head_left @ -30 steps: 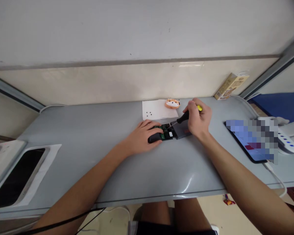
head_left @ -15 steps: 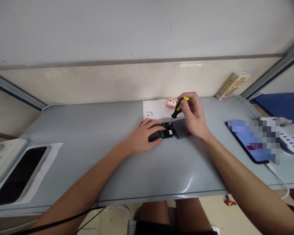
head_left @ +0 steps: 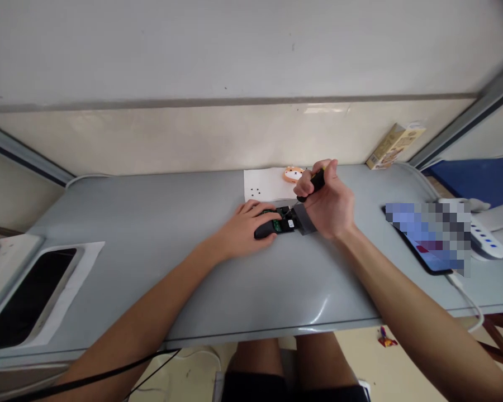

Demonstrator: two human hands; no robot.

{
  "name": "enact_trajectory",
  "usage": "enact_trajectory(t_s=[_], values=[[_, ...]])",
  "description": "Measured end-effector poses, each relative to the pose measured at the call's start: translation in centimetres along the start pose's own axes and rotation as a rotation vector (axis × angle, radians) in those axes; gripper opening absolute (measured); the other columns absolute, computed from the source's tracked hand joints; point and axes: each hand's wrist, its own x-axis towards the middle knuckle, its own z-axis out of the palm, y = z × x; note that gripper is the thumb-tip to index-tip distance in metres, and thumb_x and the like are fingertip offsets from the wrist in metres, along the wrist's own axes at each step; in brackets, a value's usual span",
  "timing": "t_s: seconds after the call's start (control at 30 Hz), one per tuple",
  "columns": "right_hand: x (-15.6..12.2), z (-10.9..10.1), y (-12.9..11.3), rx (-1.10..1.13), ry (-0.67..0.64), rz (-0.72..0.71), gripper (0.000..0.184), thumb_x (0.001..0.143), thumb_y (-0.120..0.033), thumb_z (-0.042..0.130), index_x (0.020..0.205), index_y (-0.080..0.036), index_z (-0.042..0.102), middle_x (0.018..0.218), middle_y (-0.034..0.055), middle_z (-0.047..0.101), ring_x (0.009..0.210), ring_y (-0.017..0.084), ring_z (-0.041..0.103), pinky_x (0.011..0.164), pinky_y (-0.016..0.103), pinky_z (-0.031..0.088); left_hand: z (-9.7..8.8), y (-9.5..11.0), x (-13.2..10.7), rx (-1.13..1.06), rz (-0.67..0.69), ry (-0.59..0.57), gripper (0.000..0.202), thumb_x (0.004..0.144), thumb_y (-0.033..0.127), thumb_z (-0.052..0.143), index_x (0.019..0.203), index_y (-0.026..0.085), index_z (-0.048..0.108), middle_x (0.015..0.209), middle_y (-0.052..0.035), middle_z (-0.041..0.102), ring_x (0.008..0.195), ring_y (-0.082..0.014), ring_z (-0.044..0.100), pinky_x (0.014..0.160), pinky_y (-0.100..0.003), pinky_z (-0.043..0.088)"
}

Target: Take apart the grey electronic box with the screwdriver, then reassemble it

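My left hand (head_left: pixel 245 230) lies over the left end of a small black device (head_left: pixel 276 224) with a green circuit board showing, fingers curled round it and pressing it to the grey table (head_left: pixel 151 240). My right hand (head_left: pixel 327 204) is closed round a black-handled screwdriver (head_left: pixel 312 184), its tip pointing down at the board. A grey flat cover (head_left: pixel 305 218) lies under my right hand, beside the device.
A white paper (head_left: pixel 268 183) with several tiny black screws lies behind the device, an orange animal-shaped item (head_left: pixel 294 173) on it. A phone (head_left: pixel 425 237) with cable sits right, a white power strip (head_left: pixel 492 237) beyond. A small carton (head_left: pixel 392 146) leans on the wall. A dark screen (head_left: pixel 23 301) lies far left.
My right hand has turned the screwdriver from slanted to more upright and shifted left over the board, then lowered its grip. My left hand has stayed on the device.
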Motion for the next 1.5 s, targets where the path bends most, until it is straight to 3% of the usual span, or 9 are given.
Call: enact_trajectory(t_s=[0.13,0.33,0.53,0.63,0.83,1.07,1.2,1.37,1.5], values=[[1.2,0.0,0.2,0.019,0.009,-0.035,0.043,0.093,-0.068,0.056,0.084,-0.026,0.051,0.083,0.0021,0.055,0.07,0.016,0.056,0.066,0.032,0.051,0.1,-0.1,0.0,0.01,-0.007,0.005,0.035,0.093,0.032,0.063,0.128,0.028,0.065,0.143,-0.0045,0.059,0.132,-0.0284,0.047,0.116,-0.05,0.038],[3.9,1.1,-0.3,0.067,-0.36,0.147,0.042,0.091,-0.066,0.062,0.092,-0.024,0.059,0.075,-0.0001,0.054,0.063,0.014,0.052,0.06,0.03,0.049,0.0,-0.2,0.0,-0.001,0.015,0.022,0.034,0.093,0.031,0.063,0.128,0.028,0.066,0.145,-0.0036,0.058,0.131,-0.0266,0.049,0.117,-0.048,0.038],[2.3,3.0,0.1,0.111,-0.137,0.074,0.042,0.092,-0.068,0.058,0.09,-0.029,0.045,0.065,-0.0055,0.041,0.051,0.012,0.033,0.048,0.026,0.035,0.2,-0.3,0.0,0.006,0.022,0.031,0.036,0.093,0.029,0.063,0.129,0.029,0.066,0.147,-0.0027,0.058,0.131,-0.0269,0.049,0.118,-0.049,0.037],[1.9,3.0,0.2,0.11,-0.168,0.061,0.04,0.092,-0.064,0.061,0.088,-0.028,0.043,0.064,-0.0052,0.042,0.052,0.012,0.033,0.048,0.026,0.034,0.2,-0.4,0.1,0.013,0.021,0.026,0.037,0.093,0.03,0.064,0.129,0.028,0.065,0.146,-0.0037,0.058,0.132,-0.0275,0.05,0.118,-0.05,0.037],[3.1,0.7,-0.1,0.128,-0.199,0.051,0.037,0.092,-0.062,0.062,0.087,-0.026,0.054,0.083,0.0024,0.055,0.073,0.017,0.054,0.064,0.032,0.049,0.1,-0.4,0.1,0.027,0.011,0.02,0.035,0.094,0.031,0.061,0.129,0.029,0.064,0.147,-0.004,0.058,0.133,-0.0282,0.049,0.117,-0.052,0.038],[3.4,-0.2,0.1,0.233,-0.142,0.127,0.045,0.092,-0.072,0.053,0.09,-0.027,0.05,0.07,-0.0023,0.04,0.059,0.015,0.039,0.054,0.03,0.041,-0.2,-0.2,0.2,0.031,0.011,0.008,0.035,0.093,0.031,0.063,0.127,0.029,0.065,0.147,-0.0029,0.059,0.132,-0.0282,0.049,0.116,-0.052,0.039],[3.2,-0.3,0.2,0.229,-0.097,0.136,0.043,0.089,-0.065,0.062,0.084,-0.027,0.042,0.066,-0.0048,0.035,0.054,0.013,0.034,0.051,0.028,0.037,-0.4,0.0,0.3,0.013,0.0,0.002,0.035,0.091,0.029,0.064,0.126,0.029,0.066,0.146,-0.0034,0.06,0.13,-0.0287,0.05,0.115,-0.051,0.041],[3.3,-0.3,0.6,0.224,-0.138,0.088,0.04,0.089,-0.063,0.065,0.088,-0.027,0.047,0.081,-0.001,0.054,0.07,0.015,0.055,0.066,0.031,0.049,-0.4,0.1,0.1,0.031,-0.001,0.019,0.034,0.093,0.03,0.062,0.127,0.028,0.064,0.149,-0.0047,0.057,0.133,-0.0298,0.048,0.116,-0.052,0.039],[3.2,0.2,0.5,0.196,-0.161,0.139,0.049,0.091,-0.076,0.05,0.095,-0.028,0.053,0.079,-0.0001,0.053,0.065,0.015,0.051,0.061,0.03,0.047,-0.4,0.3,-0.1,0.075,0.009,0.03,0.034,0.094,0.029,0.062,0.128,0.03,0.064,0.15,-0.0048,0.056,0.137,-0.0316,0.045,0.115,-0.055,0.036]])
